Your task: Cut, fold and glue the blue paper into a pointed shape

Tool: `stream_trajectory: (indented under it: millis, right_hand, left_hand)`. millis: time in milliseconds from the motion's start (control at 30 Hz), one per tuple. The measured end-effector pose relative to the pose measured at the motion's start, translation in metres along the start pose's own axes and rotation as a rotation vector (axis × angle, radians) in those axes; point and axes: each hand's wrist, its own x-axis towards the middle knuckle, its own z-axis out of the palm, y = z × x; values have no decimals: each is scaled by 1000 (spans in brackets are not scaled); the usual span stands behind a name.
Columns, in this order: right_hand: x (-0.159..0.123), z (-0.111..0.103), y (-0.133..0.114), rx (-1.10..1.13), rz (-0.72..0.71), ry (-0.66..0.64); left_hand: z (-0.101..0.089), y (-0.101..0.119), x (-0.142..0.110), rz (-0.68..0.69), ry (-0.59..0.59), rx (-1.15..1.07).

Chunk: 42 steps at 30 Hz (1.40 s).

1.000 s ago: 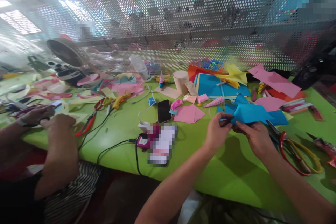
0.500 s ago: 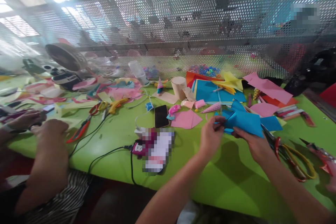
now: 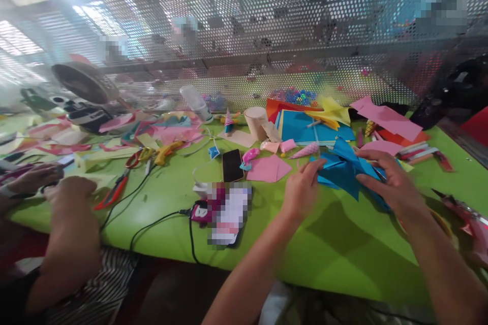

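Observation:
My left hand (image 3: 302, 190) is closed, its thumb and fingers pinching the left end of a folded sheet of blue paper (image 3: 343, 175). The paper is bent into slanting flaps above the green table. At its right side is my right hand (image 3: 394, 180), with thumb and forefinger apart and their tips at the blue flaps. Its other fingers are partly hidden. Under my right forearm, a pair of scissors with yellow handles (image 3: 444, 223) is mostly covered. More blue sheets (image 3: 293, 129) lie in a stack behind the hands.
Pink paper (image 3: 269, 168), a black phone (image 3: 233, 165) and a paper-roll tube (image 3: 256, 123) lie or stand ahead. Red-handled pliers (image 3: 467, 223) are at far right. Orange scissors (image 3: 114, 193) and a co-worker's hands (image 3: 70, 188) are left. A perforated metal screen (image 3: 229, 61) stands behind.
My right hand has moved up and its thumb and forefinger have spread apart. The blue paper has turned and its flaps have tilted. My left hand keeps its pinch, slightly further left.

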Motion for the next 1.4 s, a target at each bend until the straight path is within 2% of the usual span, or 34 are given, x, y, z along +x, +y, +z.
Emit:
stream_trajectory:
  millis: [100, 167, 400, 567, 700, 867, 1200, 1400]
  right_hand:
    - [-3, 13, 1, -219, -231, -100]
    - [-4, 17, 5, -271, -268, -117]
    - [-5, 18, 10, -307, -260, -126]
    - [-7, 19, 7, -280, -276, -114]
    - [-7, 19, 7, -277, -261, -94]
    - [-5, 16, 11, -263, -240, -26]
    - [-4, 13, 21, -252, -243, 7]
    - [-7, 13, 18, -228, -284, 1]
  left_hand:
    - [0, 7, -3, 43, -125, 148]
    - [0, 10, -5, 85, -166, 193]
    - [0, 10, -7, 123, -205, 166]
    - [0, 8, -6, 103, -189, 41]
    - [-1, 6, -4, 26, -169, -44]
    - [-8, 3, 3, -96, -155, -28]
    - [-11, 1, 8, -203, -188, -187]
    - [-12, 3, 9, -241, -198, -165]
